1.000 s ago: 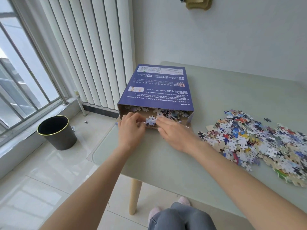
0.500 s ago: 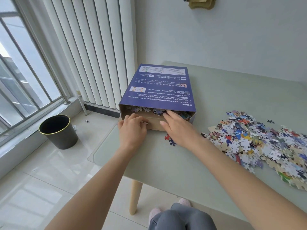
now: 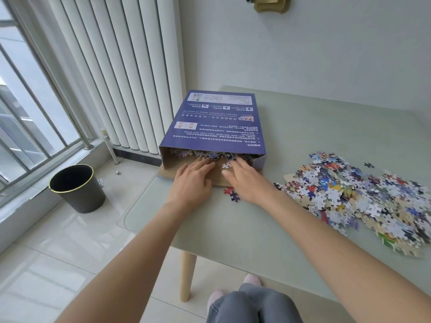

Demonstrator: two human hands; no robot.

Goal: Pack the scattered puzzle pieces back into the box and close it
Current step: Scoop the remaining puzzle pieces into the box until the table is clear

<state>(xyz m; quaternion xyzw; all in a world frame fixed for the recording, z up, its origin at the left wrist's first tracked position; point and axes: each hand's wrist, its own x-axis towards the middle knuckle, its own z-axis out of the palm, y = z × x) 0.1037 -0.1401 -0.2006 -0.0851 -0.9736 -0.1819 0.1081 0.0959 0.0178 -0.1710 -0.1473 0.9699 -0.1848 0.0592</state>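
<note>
purple printed card covers the top of the puzzle box [image 3: 215, 127], a flat rectangular carton lying on the pale green desk [image 3: 233, 229] with its open end turned toward the person. inside, the walls are plain brown cardboard, and a brown flap [image 3: 168, 174] lies flat on the desk in front of the opening. a jumble of small, knobby puzzle pieces in the box [image 3: 210, 154] fills the mouth of the carton.

both hands rest at that opening. the left hand [image 3: 192, 183] lies palm down on the flap, fingers straight and spread, tips at the edge of the pieces inside. the right hand [image 3: 245, 180] is just beside it, also flat with fingers extended toward the opening; a single pale piece [image 3: 225, 165] sits on the flap between the two hands. neither hand grips anything.

two loose pieces [image 3: 232, 193], one red and one dark, lie on the desk just in front of the flap, by the right wrist. to the right of the box, well apart from it, a broad loose pile of puzzle pieces [image 3: 356, 201] spreads over the desk, many showing white backs, others blue, red and yellow. one dark stray piece [image 3: 369, 165] lies beyond the pile.

left of the box, on the glossy tiled floor, stands a round black waste bin [image 3: 77, 190] with a thin gold rim, near a white ribbed radiator [image 3: 112, 73].
</note>
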